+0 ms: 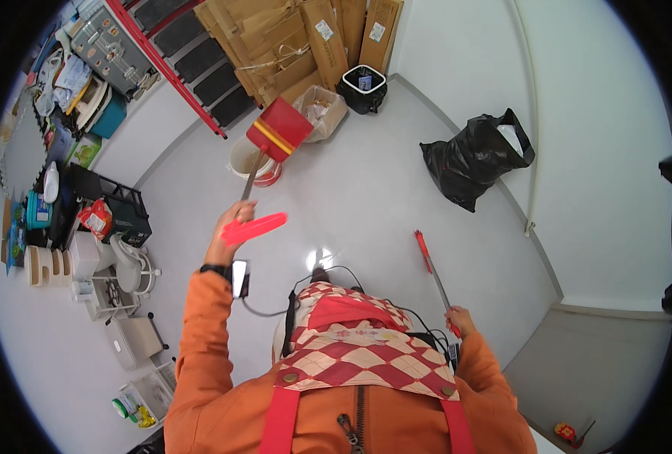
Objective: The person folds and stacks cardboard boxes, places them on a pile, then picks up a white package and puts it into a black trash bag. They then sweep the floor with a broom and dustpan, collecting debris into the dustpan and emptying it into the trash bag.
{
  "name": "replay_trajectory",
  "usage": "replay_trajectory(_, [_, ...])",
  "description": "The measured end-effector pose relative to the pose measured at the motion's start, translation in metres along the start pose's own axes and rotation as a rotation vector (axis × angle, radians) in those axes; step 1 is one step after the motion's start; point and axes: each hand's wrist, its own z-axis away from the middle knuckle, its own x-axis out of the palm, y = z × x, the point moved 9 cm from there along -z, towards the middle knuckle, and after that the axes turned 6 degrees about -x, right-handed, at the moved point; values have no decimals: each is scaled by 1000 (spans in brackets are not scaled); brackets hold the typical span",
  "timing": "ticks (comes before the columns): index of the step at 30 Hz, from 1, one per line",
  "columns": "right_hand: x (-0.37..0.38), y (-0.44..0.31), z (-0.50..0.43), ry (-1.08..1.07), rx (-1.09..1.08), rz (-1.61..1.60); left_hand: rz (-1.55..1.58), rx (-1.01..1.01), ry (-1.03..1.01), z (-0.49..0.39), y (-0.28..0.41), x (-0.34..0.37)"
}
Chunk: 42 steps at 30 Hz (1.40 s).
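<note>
My left hand (235, 224) grips the handle of a red long-handled dustpan (280, 129), whose pan with a yellow toothed strip hangs above a white bucket (245, 160) and partly hides it. The handle's bright red grip end shows blurred beside the hand. My right hand (459, 321) is closed around the grey handle of a broom (424, 249) with a red head, held low on the right and pointing away from me. Between the two tools lies grey floor (358, 221).
Beyond the bucket stand a clear-bagged bin (325, 116), a black-lined bin (363, 91) and flattened cardboard boxes (279, 45). A red stepladder (171, 71) leans at upper left. A full black bag (472, 159) rests by the right wall. Shelving, a stool (131, 269) and containers line the left.
</note>
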Motion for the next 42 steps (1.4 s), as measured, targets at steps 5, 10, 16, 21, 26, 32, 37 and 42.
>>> replay_trajectory(5, [-4, -15, 8, 34, 76, -142, -316, -9, 137, -172, 20, 46])
replay_trajectory(10, [11, -61, 9, 43, 193, -263, -866, 67, 366, -322, 25, 19])
replay_trajectory(16, [6, -134, -8, 59, 294, -179, -1093, -58, 521, -399, 20, -36])
replay_trajectory(21, [10, -173, -23, 56, 332, -246, -903, -98, 525, -417, 32, -45])
replay_trajectory(26, [6, -182, -30, 71, 318, -260, -731, -99, 520, -406, 38, -35])
replay_trajectory(32, [-16, -181, -44, 43, 289, -230, -738, 2, 469, -367, 34, -8])
replay_trajectory(37, [-51, -191, -64, -31, 225, -148, -742, 32, 471, -346, 21, 6])
replay_trajectory(42, [-89, -195, -74, -51, 215, -21, -681, 65, 427, -340, 8, 15])
